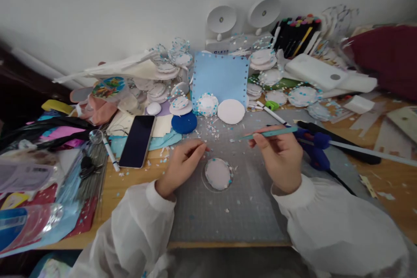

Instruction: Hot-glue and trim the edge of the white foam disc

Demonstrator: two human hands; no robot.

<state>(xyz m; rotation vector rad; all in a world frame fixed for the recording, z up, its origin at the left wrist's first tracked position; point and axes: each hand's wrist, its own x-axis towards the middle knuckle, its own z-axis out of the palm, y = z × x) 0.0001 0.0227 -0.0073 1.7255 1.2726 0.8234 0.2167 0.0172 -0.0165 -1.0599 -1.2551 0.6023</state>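
My right hand (282, 154) grips a pair of teal tweezers (276, 132), whose tips point left over the grey cutting mat (257, 208). My left hand (185, 163) is closed, thumb and forefinger drawn together; whatever may be between them is too small or hidden. Just right of and below its fingertips, a round white disc (217, 173) edged with small white and blue bits lies on a clear round base on the mat. Behind it are loose white and blue scraps (213, 132), a blue round pad (184, 122) and a plain white disc (231, 111).
A glue gun (314, 145) with its stick lies right of my right hand. To the left are a phone (137, 141), a marker (110, 153) and plastic packets. A light blue sheet (220, 76), decorated discs and a two-headed lamp (221, 20) stand along the wall.
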